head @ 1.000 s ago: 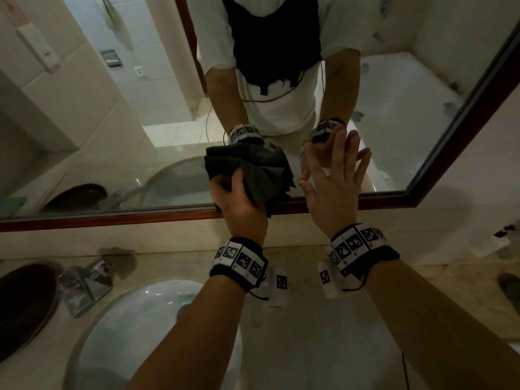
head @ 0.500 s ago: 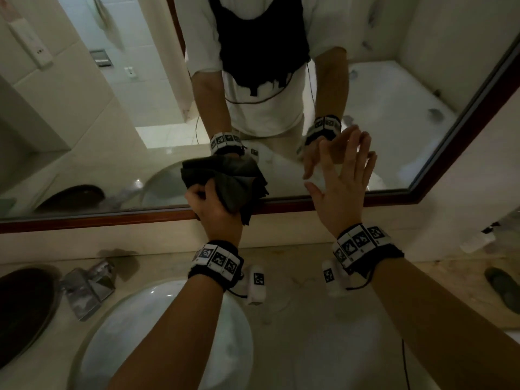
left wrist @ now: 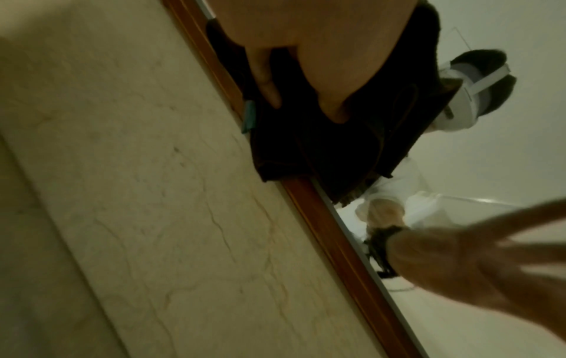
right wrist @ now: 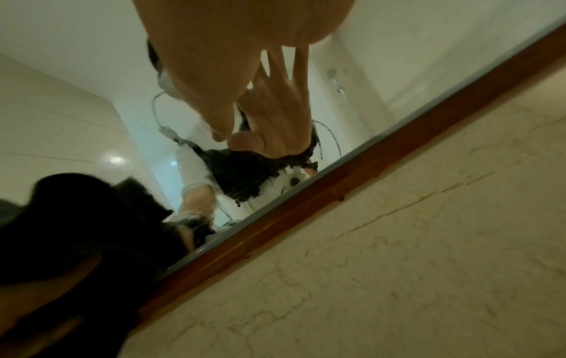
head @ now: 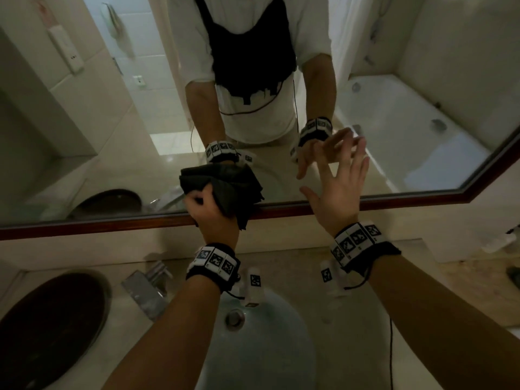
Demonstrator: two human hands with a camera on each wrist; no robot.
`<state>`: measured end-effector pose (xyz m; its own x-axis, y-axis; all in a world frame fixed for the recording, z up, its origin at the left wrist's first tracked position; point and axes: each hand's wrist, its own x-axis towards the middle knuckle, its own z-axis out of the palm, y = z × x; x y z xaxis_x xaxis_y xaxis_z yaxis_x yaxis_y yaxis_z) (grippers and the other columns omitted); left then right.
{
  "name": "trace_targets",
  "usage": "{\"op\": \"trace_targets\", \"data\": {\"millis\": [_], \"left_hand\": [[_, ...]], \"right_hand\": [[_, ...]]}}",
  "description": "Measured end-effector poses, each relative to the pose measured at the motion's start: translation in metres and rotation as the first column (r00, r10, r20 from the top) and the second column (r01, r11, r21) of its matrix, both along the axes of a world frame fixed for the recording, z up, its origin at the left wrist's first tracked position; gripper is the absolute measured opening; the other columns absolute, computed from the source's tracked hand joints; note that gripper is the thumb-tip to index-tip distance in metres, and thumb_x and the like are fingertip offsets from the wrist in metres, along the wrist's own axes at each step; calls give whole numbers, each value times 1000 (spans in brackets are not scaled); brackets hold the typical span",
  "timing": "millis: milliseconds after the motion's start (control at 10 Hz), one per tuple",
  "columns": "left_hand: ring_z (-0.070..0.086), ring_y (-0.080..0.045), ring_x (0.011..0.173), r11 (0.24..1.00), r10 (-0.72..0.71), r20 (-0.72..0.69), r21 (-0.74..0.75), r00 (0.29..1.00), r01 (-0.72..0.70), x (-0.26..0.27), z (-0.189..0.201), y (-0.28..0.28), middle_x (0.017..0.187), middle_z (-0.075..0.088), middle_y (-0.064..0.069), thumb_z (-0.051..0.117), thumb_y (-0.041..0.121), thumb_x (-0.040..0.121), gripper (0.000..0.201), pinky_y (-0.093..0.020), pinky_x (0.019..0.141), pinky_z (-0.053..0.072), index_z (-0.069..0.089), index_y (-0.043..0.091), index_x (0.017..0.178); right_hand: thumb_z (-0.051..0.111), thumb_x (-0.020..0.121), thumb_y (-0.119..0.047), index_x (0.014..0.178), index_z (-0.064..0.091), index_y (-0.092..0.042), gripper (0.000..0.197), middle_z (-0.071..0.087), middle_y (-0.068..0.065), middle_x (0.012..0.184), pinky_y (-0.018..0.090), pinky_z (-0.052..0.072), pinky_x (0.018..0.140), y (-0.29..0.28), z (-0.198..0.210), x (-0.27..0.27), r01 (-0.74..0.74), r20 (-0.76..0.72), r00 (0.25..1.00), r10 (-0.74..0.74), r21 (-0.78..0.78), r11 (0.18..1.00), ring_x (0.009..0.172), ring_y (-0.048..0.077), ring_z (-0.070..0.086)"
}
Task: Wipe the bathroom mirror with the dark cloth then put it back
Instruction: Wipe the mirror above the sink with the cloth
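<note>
The dark cloth is bunched in my left hand and pressed on the bathroom mirror just above its brown lower frame. A corner of it hangs over the frame. In the left wrist view my fingers curl into the cloth. To the right, my right hand is flat with fingers spread and holds nothing. Its fingertips meet their reflection on the glass. The right wrist view shows that hand at the mirror and the cloth at lower left.
Below the mirror a pale marble wall strip meets the counter. A white basin lies under my arms, with a chrome tap to its left and a dark round dish beyond. A small bottle lies at the far right.
My left hand has slid the cloth leftward along the mirror's lower edge, away from the right hand. The right hand has stayed open at the glass.
</note>
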<state>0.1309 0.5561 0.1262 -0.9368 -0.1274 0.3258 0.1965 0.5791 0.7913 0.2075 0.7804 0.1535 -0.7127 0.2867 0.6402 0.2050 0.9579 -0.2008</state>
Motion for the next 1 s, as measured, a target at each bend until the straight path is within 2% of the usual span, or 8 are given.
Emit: {"op": "trace_targets", "data": {"millis": [100, 300, 400, 500, 600, 700, 900, 1000], "left_hand": [[54, -38, 103, 1000, 17, -138, 1, 990, -17, -18, -9, -36, 121, 47, -22, 63, 27, 89, 42, -46, 94, 49, 55, 0, 122], [38, -40, 125, 994, 108, 53, -26, 993, -107, -26, -8, -71, 144, 30, -15, 74, 1, 76, 72, -42, 104, 36, 42, 5, 140], [41, -39, 122, 992, 127, 32, -7, 991, -127, -37, -14, -62, 141, 34, -18, 74, 5, 78, 67, -41, 104, 37, 43, 4, 138], [54, -36, 104, 967, -4, 37, 254, 999, -5, -26, -8, -37, 117, 51, -24, 61, 21, 89, 36, -34, 97, 45, 53, 4, 119], [57, -26, 88, 975, -98, -44, 198, 994, 104, -1, 9, 10, 101, 56, -14, 62, 9, 88, 17, -31, 78, 46, 54, 6, 103], [53, -17, 67, 964, -79, -86, 248, 993, 98, 20, 19, 38, 79, 51, -6, 59, 10, 90, 21, -32, 57, 48, 39, 16, 88], [48, -19, 73, 982, -81, -159, 154, 984, 106, 7, 13, 22, 87, 46, -7, 64, 20, 85, 20, -37, 68, 46, 45, 15, 91], [50, -29, 95, 989, -111, -45, 92, 993, 114, 0, 5, 3, 115, 47, -17, 71, 1, 77, 41, -36, 83, 47, 58, 3, 116]], "right_hand": [[69, 84, -52, 158, 17, -32, 92, -7, 25, 162, 63, 4, 119, -6, -4, -8, 57, 24, 998, -57, -17, 998, 147, 49, -9], [68, 87, -49, 157, 2, -34, 98, -7, 29, 161, 65, 4, 118, -11, -9, -14, 67, -4, 998, -67, -52, 996, 147, 50, -8], [73, 84, -44, 158, 4, -31, 102, -6, 30, 160, 66, 3, 118, -8, -11, -16, 51, -15, 999, -52, -44, 998, 147, 51, -7], [77, 80, -39, 158, 12, -26, 102, -3, 31, 160, 68, 3, 116, -7, -14, -17, 31, -48, 998, -32, -38, 999, 146, 53, -5], [79, 79, -40, 157, 19, -23, 100, 1, 31, 159, 69, 4, 115, -4, -19, -19, 25, -72, 997, -25, -5, 1000, 145, 54, -2], [79, 78, -41, 156, 24, -23, 98, 2, 30, 159, 70, 5, 115, -1, -21, -18, 26, -70, 997, -25, 13, 1000, 145, 54, -1], [77, 81, -43, 156, 26, -23, 93, 2, 29, 160, 69, 6, 116, 1, -22, -15, 14, -79, 997, -12, 20, 1000, 147, 47, -8], [75, 82, -44, 156, 25, -24, 92, 2, 28, 161, 67, 3, 117, 2, -22, -14, 14, -81, 997, -11, 32, 999, 147, 41, -14]]}}
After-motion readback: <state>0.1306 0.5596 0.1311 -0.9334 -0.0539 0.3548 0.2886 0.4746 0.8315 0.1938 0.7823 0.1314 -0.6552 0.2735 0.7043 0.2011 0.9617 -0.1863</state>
